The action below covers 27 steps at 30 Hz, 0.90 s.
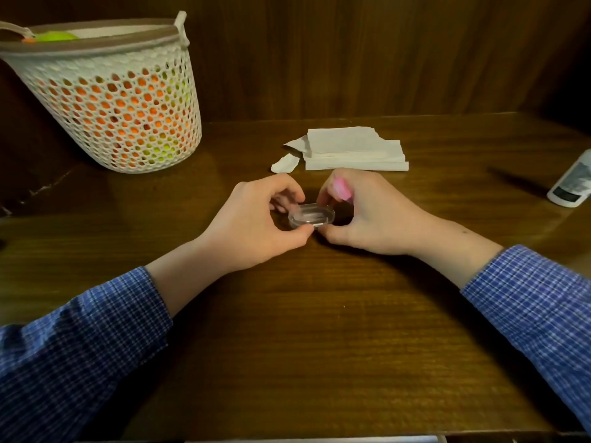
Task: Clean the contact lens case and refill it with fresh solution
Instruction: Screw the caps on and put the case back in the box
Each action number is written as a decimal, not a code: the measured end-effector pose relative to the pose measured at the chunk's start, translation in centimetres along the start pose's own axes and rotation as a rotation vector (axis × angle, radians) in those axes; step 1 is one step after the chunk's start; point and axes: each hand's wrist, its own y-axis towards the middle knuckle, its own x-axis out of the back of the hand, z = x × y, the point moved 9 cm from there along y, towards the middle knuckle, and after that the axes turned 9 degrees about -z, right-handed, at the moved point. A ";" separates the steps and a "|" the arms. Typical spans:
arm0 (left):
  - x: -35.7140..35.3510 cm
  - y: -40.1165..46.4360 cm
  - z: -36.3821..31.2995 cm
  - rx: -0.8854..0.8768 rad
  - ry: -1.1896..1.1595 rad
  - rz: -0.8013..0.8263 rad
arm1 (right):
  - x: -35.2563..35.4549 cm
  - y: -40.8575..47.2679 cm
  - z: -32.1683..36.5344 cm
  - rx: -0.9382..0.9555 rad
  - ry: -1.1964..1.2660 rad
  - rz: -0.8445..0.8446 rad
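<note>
Though blurred, perhaps unreadable bottle label (pixel 572 183).

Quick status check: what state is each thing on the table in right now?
Lens case: clear, on the table, lid looks closed.
Left hand: pinches the case's left end.
Right hand: grips the case's right end and holds a pink object.
Tissues: folded stack, untouched.
Bottle: lying tilted at the right edge.
Basket: upright, holding coloured balls.

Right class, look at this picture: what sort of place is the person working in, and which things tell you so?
Probably a home, at a dark wooden table against wood panelling. Clues: a white perforated plastic basket of orange and green things, and a stack of folded white paper tissues.
</note>
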 end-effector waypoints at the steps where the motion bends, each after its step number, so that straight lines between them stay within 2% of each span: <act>1: 0.0 0.0 0.0 0.006 -0.007 -0.006 | 0.1 0.0 0.1 -0.001 -0.005 -0.006; 11: 0.1 0.0 0.4 0.033 -0.041 -0.037 | -0.1 0.1 1.9 0.014 -0.149 -0.021; 17: 0.3 0.3 1.1 0.055 -0.014 -0.069 | -0.5 -0.4 3.7 0.110 -0.353 -0.068; 27: 0.5 0.3 1.4 0.071 -0.073 -0.072 | 0.3 -0.3 3.9 0.092 -0.302 -0.095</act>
